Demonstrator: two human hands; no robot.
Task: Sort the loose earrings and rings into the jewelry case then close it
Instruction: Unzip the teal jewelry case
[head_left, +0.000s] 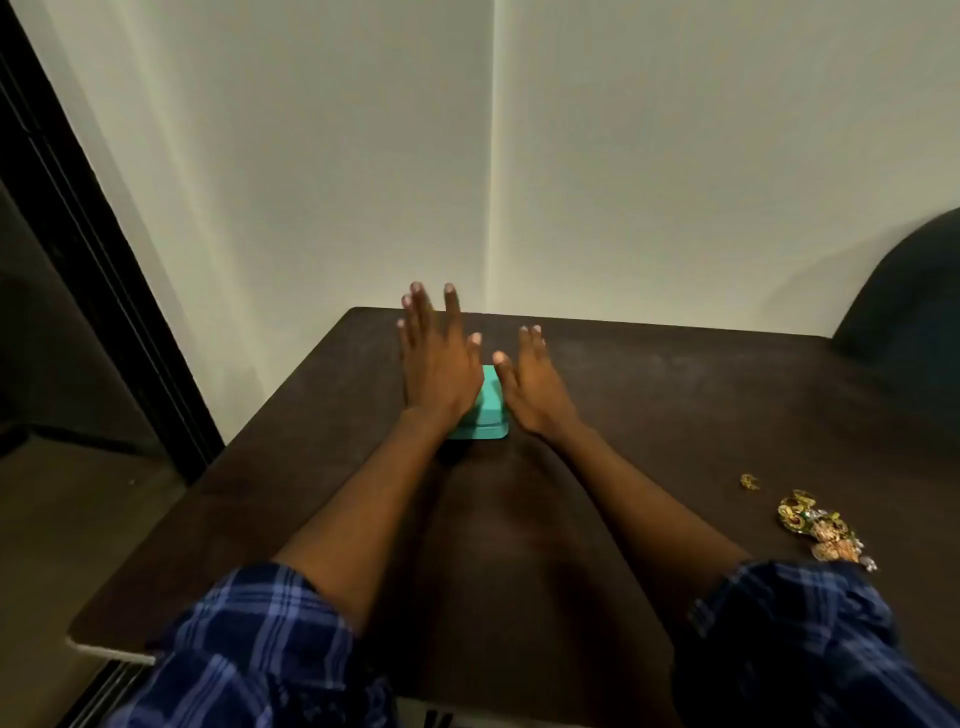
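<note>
Both arms reach out over the dark tabletop (675, 395), and the teal case (492, 410) sits right between the hands, lid down, lying flat near the far middle of the surface. The left hand (439, 364) is above the case's left part, fingers straight and spread, nothing in its grip; whether the palm actually touches the lid I cannot tell. The right hand (530, 387) lies along the case's right edge, fingers straight and close together, thumb pointing up toward the left hand, grip loose and holding nothing. Off to the right, well apart from the case, a little heap of gold jewelry (818, 527) lies on the tabletop near the right sleeve (789, 639), with one small gold piece (749, 481) just beyond the heap. The left sleeve (249, 649) is the same blue plaid. A dark chair back (914, 291) shows at the far right, pale wall (675, 156) behind.
</note>
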